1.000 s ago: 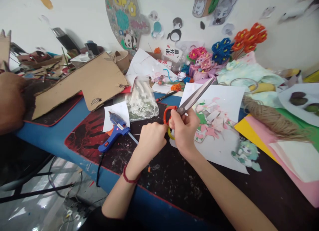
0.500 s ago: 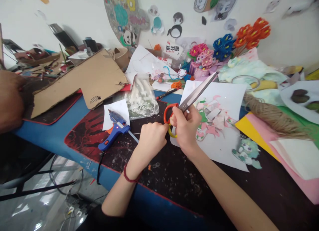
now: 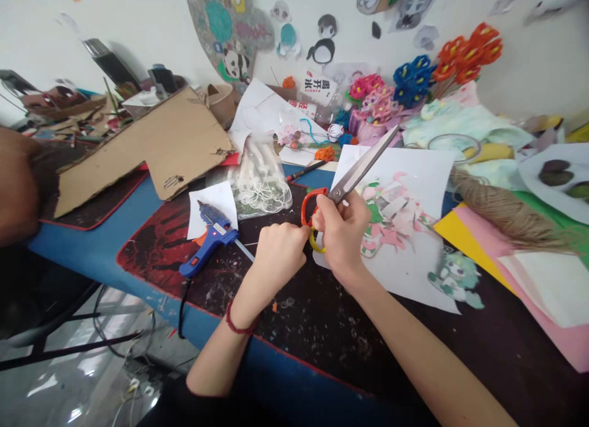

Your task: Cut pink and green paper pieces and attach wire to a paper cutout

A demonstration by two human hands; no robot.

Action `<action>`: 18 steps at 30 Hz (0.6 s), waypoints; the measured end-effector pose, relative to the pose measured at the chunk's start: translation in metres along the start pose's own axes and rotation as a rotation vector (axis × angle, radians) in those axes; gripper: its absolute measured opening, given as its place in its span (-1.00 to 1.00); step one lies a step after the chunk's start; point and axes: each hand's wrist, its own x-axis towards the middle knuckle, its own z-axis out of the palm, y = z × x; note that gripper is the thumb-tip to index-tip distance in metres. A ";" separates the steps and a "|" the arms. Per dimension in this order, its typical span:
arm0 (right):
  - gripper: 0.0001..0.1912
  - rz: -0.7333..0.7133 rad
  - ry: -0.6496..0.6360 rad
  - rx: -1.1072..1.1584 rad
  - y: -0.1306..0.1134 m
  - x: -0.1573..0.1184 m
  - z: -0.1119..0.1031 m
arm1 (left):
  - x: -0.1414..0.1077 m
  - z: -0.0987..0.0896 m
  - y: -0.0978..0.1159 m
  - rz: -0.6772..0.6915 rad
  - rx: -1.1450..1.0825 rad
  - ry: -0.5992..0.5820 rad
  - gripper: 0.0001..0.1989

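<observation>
Scissors [image 3: 363,165] with a red and a yellow handle loop point up and to the right, blades together. My right hand [image 3: 343,234] is wrapped round them near the pivot. Beside the handle loops my left hand [image 3: 281,249] is closed, its fingertips at the loops; what it may pinch is hidden. Behind my right hand, pink, green and white paper scraps [image 3: 396,215] lie on white paper [image 3: 414,286]. A green cartoon cutout [image 3: 458,276] rests at the paper's right edge.
A blue glue gun [image 3: 209,246] lies left of my hands, near a clear bag of white strings [image 3: 262,181]. Cardboard [image 3: 184,138] is behind it. Twine [image 3: 506,212] and coloured sheets lie right. Another person's arm [image 3: 16,188] is at far left.
The view has shifted slightly. My hands and the scissors keep nearly the same pose.
</observation>
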 end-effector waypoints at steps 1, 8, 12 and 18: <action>-0.71 0.000 0.001 0.004 0.000 0.000 0.000 | 0.000 0.000 0.000 0.002 -0.002 -0.001 -0.75; -0.71 -0.006 0.003 -0.011 0.001 0.001 0.001 | 0.001 0.000 0.000 0.005 0.009 0.009 -0.75; -0.70 -0.011 0.009 -0.014 0.002 0.000 0.001 | 0.001 0.001 0.000 0.001 0.010 0.004 -0.75; -0.71 -0.019 0.007 0.001 0.002 0.000 0.000 | 0.002 0.001 0.001 0.003 0.013 0.008 -0.75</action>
